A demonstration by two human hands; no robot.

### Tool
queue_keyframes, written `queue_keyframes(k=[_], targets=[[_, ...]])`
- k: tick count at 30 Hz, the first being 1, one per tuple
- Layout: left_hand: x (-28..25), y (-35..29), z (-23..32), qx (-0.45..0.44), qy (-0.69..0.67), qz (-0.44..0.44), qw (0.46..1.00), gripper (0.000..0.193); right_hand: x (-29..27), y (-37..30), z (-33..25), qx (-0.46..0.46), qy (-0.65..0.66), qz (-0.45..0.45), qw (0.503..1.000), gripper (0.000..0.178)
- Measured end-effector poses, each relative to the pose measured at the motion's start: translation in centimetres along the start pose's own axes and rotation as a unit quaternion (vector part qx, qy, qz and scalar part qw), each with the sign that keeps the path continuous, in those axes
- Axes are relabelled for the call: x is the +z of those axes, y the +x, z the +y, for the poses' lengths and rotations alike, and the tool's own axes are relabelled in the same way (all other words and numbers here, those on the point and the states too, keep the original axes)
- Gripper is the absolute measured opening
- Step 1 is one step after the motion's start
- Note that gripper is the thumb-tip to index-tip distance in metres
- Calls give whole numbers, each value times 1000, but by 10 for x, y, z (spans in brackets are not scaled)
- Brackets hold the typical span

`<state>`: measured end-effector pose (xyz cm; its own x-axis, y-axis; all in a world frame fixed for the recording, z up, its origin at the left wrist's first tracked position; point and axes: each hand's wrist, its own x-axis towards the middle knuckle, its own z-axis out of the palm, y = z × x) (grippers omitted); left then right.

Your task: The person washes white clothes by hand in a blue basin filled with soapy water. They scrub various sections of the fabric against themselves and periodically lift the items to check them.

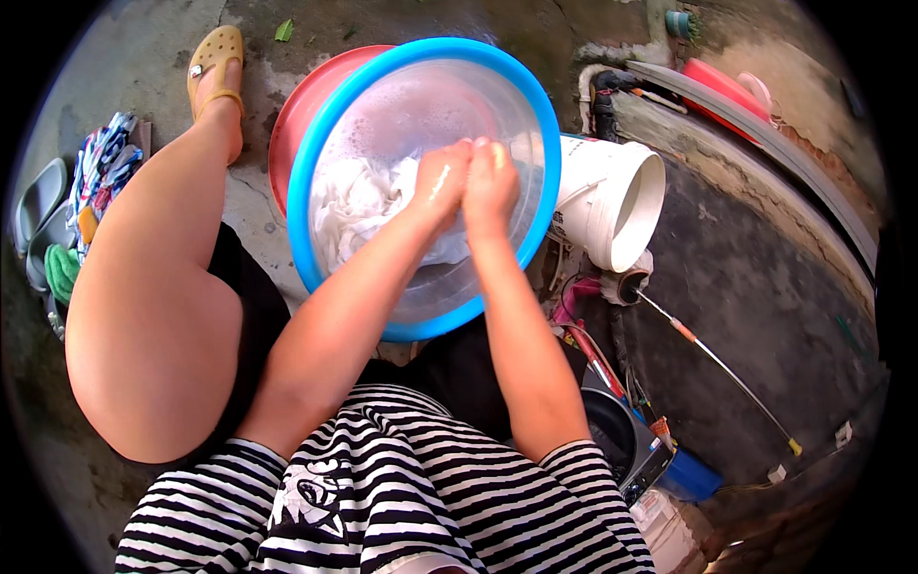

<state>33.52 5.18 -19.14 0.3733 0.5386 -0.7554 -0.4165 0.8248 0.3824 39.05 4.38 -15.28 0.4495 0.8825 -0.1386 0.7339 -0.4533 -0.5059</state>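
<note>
A clear basin with a bright blue rim (548, 143) stands in front of me, with sudsy water (382, 120) in it. Bunched up on its left side and under my forearms lies a wet white cloth (349, 206). My left hand (442, 177) is closed, with foam on its back, and the cloth reaches up against it. Pressed against it, knuckle to knuckle, is my right hand (492, 182), also closed. Both hands grip the cloth over the basin; the part inside the fingers is hidden.
Behind the basin sits a red basin (287, 143). A white bucket (612, 206) lies tipped at the right, near a long-handled brush (717, 368). Grey slippers (43, 206) and patterned fabric (103, 172) are at the left. A low concrete ledge (746, 182) runs along the far right.
</note>
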Motion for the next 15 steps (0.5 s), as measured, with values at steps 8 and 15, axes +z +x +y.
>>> queue_keyframes(k=[8,15], targets=[[28,-38,12,-114,-74,-104,985,39,-41,15,51,199,128,-14,971,36],[15,-23,44,45,-52,-168,983,44,-130,-6,40,274,647,-335,628,25]])
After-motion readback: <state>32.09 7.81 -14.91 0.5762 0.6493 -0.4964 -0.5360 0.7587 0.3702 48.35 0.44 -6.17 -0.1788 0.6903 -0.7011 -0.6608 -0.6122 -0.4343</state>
